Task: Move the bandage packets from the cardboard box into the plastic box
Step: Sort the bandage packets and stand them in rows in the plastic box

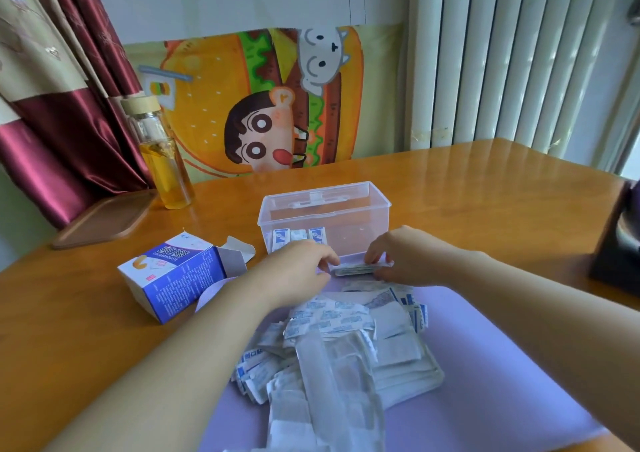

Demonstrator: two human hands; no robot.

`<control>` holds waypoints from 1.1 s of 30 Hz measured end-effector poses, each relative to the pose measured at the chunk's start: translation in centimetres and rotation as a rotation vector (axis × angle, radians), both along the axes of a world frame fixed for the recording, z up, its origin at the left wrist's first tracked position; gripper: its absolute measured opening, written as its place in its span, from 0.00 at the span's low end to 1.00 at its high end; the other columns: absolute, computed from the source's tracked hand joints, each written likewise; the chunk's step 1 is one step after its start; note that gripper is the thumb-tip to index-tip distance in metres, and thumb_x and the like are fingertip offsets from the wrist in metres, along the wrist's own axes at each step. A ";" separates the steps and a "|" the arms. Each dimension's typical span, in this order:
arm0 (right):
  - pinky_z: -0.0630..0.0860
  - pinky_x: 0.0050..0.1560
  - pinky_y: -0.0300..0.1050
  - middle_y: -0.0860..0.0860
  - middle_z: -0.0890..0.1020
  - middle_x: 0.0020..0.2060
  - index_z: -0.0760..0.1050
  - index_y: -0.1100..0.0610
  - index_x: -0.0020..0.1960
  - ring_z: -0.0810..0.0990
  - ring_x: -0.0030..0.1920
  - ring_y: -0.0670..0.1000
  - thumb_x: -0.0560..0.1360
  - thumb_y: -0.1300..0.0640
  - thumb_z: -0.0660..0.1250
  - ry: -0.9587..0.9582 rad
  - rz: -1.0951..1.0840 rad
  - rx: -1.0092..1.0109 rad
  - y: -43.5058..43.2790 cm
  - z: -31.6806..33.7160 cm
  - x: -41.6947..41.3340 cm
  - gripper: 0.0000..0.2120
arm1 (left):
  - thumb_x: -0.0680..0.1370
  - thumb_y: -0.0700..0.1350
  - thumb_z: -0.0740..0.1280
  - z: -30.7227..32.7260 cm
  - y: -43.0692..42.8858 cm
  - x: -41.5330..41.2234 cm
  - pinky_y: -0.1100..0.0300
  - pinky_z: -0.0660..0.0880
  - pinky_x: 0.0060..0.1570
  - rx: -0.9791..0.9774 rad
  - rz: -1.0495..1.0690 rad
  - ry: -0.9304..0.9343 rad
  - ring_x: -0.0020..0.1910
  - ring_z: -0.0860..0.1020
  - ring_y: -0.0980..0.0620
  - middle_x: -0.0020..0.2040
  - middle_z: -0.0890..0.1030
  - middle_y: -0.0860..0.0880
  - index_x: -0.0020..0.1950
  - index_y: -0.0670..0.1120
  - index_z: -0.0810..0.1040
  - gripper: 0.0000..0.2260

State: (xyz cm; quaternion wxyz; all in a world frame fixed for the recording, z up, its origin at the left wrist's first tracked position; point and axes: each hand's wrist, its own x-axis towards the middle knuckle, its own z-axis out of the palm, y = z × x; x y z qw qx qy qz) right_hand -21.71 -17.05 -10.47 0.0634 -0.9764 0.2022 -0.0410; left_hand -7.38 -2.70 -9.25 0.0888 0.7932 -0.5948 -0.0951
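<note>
Left hand (pixel 301 268) and right hand (pixel 398 254) close together at mid-frame, both grasping one thin stack of bandage packets (pixel 353 268): left fingertips pinching its left end, right fingers curled over its right end. Stack held flat and low, just in front of the near wall of the clear plastic box (pixel 323 205), at the far edge of a purple mat (pixel 485 365). Whether touching the mat or lifted, impossible to tell.

Inside the plastic box, a few blue-and-white packets (pixel 294 237) standing on edge against the left part of the near wall.

Below the hands, between the two forearms, a loose pile of bandage packets (pixel 346 340) of several sizes heaped on the mat.

Left of the left hand, an opened cardboard box (pixel 180 275) on its side, flaps toward the plastic box, resting on the wooden surface (pixel 485 181).

Farther out, upper left: a glass bottle (pixel 166 160) of yellow liquid beside a brown wooden tray (pixel 104 221), in front of a dark red curtain (pixel 69 122). Behind the surface, a cartoon burger cloth (pixel 263 105); upper right, a white radiator (pixel 519 53).
</note>
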 end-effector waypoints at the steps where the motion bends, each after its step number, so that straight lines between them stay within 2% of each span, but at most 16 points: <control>1: 0.74 0.47 0.38 0.43 0.82 0.52 0.78 0.50 0.57 0.76 0.45 0.45 0.75 0.51 0.66 -0.009 0.004 0.000 -0.1 0.0 0.0 0.12 | 0.79 0.45 0.61 -0.3 -0.4 0.1 0.61 0.71 0.53 -0.008 -0.011 -0.019 0.51 0.72 0.55 0.56 0.75 0.55 0.63 0.53 0.75 0.14; 3: 0.73 0.45 0.37 0.43 0.82 0.51 0.79 0.50 0.57 0.75 0.44 0.44 0.75 0.52 0.65 -0.018 0.009 0.004 -0.1 0.0 0.0 0.11 | 0.78 0.46 0.62 -0.5 -1.1 0.0 0.56 0.73 0.56 -0.021 -0.025 -0.065 0.54 0.73 0.53 0.59 0.75 0.53 0.63 0.53 0.75 0.14; 6: 0.78 0.47 0.46 0.47 0.83 0.49 0.79 0.49 0.56 0.79 0.46 0.49 0.76 0.57 0.61 -0.032 -0.011 -0.007 -0.2 -0.1 0.1 0.12 | 0.78 0.47 0.64 -0.5 -1.9 -0.1 0.56 0.74 0.53 -0.073 -0.025 -0.122 0.54 0.74 0.52 0.58 0.75 0.53 0.62 0.53 0.75 0.13; 8: 0.78 0.44 0.49 0.51 0.82 0.47 0.78 0.49 0.56 0.78 0.45 0.54 0.75 0.59 0.60 -0.042 -0.039 -0.027 -0.2 -0.3 0.2 0.14 | 0.77 0.47 0.64 -0.5 -2.2 0.0 0.57 0.74 0.51 -0.116 -0.019 -0.122 0.52 0.74 0.52 0.57 0.76 0.53 0.61 0.54 0.75 0.13; 11: 0.73 0.39 0.42 0.50 0.83 0.45 0.80 0.53 0.54 0.76 0.42 0.52 0.76 0.61 0.61 -0.169 -0.021 0.043 -0.1 -0.2 0.4 0.12 | 0.76 0.48 0.66 -0.6 -2.0 0.4 0.57 0.74 0.50 -0.194 0.033 -0.029 0.48 0.74 0.55 0.57 0.77 0.54 0.61 0.53 0.75 0.13; 13: 0.70 0.35 0.36 0.47 0.81 0.39 0.81 0.55 0.50 0.75 0.39 0.48 0.77 0.61 0.62 -0.324 -0.034 0.203 0.3 0.5 0.8 0.09 | 0.76 0.50 0.68 -0.3 -1.1 1.2 0.56 0.75 0.48 -0.285 0.127 0.086 0.46 0.77 0.54 0.53 0.78 0.56 0.60 0.55 0.74 0.13; 15: 0.75 0.37 0.40 0.48 0.81 0.33 0.81 0.54 0.44 0.76 0.33 0.47 0.76 0.61 0.64 -0.465 -0.053 0.427 1.1 1.2 1.3 0.07 | 0.76 0.51 0.68 0.2 -0.2 1.9 0.58 0.75 0.45 -0.347 0.232 0.280 0.45 0.78 0.54 0.50 0.78 0.57 0.58 0.55 0.70 0.12; 16: 0.77 0.38 0.42 0.49 0.81 0.32 0.81 0.54 0.44 0.76 0.31 0.46 0.75 0.61 0.65 -0.515 -0.058 0.547 1.6 1.5 1.8 0.07 | 0.76 0.51 0.67 0.4 0.2 2.2 0.58 0.77 0.46 -0.357 0.273 0.445 0.46 0.79 0.54 0.50 0.79 0.56 0.59 0.53 0.71 0.13; 18: 0.78 0.37 0.39 0.51 0.81 0.32 0.80 0.55 0.45 0.77 0.31 0.46 0.74 0.62 0.68 -0.597 -0.071 0.842 3.0 1.7 3.1 0.03 | 0.77 0.47 0.66 0.4 0.8 2.2 0.55 0.78 0.50 -0.349 0.297 0.895 0.49 0.80 0.53 0.52 0.81 0.51 0.59 0.47 0.75 0.12; 20: 0.78 0.36 0.38 0.53 0.81 0.33 0.76 0.59 0.43 0.78 0.32 0.48 0.73 0.63 0.69 -0.666 -0.081 1.136 4.3 1.6 4.2 0.02 | 0.78 0.45 0.63 0.0 1.3 1.8 0.56 0.79 0.47 -0.388 0.251 1.230 0.49 0.80 0.51 0.52 0.83 0.47 0.59 0.46 0.77 0.10; 22: 0.77 0.33 0.37 0.52 0.81 0.33 0.73 0.62 0.41 0.80 0.32 0.48 0.74 0.63 0.69 -0.692 -0.086 1.290 5.4 1.0 4.9 0.05 | 0.79 0.45 0.61 -0.6 1.3 1.4 0.57 0.79 0.46 -0.464 0.228 1.400 0.50 0.80 0.50 0.50 0.83 0.47 0.57 0.47 0.78 0.10; 23: 0.78 0.33 0.37 0.53 0.81 0.34 0.73 0.62 0.42 0.81 0.33 0.48 0.74 0.63 0.68 -0.691 -0.092 1.322 5.6 0.8 4.9 0.05 | 0.79 0.44 0.60 -0.9 1.1 1.2 0.56 0.79 0.48 -0.491 0.229 1.455 0.50 0.80 0.49 0.50 0.83 0.47 0.56 0.47 0.78 0.10; 25: 0.78 0.34 0.38 0.56 0.82 0.35 0.75 0.64 0.42 0.83 0.34 0.50 0.75 0.62 0.67 -0.665 -0.104 1.354 5.8 0.3 4.9 0.05 | 0.80 0.44 0.59 -1.5 1.0 1.1 0.53 0.77 0.54 -0.515 0.240 1.540 0.52 0.79 0.48 0.51 0.83 0.47 0.56 0.47 0.79 0.10; 27: 0.77 0.33 0.36 0.57 0.83 0.36 0.78 0.65 0.44 0.83 0.34 0.50 0.76 0.60 0.65 -0.621 -0.106 1.317 5.6 0.1 4.7 0.08 | 0.80 0.44 0.59 -1.7 0.9 1.1 0.53 0.77 0.54 -0.509 0.236 1.584 0.53 0.79 0.46 0.51 0.83 0.45 0.56 0.46 0.79 0.11; 30: 0.75 0.36 0.36 0.54 0.83 0.37 0.80 0.60 0.44 0.80 0.34 0.47 0.78 0.56 0.64 -0.516 -0.122 1.161 4.9 0.1 4.2 0.10 | 0.80 0.44 0.58 -1.9 0.6 1.0 0.52 0.77 0.54 -0.502 0.231 1.628 0.55 0.78 0.44 0.54 0.81 0.41 0.58 0.44 0.77 0.12; 33: 0.74 0.40 0.42 0.52 0.83 0.34 0.81 0.54 0.39 0.78 0.33 0.46 0.76 0.52 0.66 -0.466 -0.200 0.912 3.5 0.9 3.0 0.10 | 0.81 0.44 0.58 -2.0 0.5 1.1 0.53 0.79 0.47 -0.506 0.243 1.628 0.52 0.81 0.46 0.53 0.82 0.41 0.60 0.41 0.75 0.13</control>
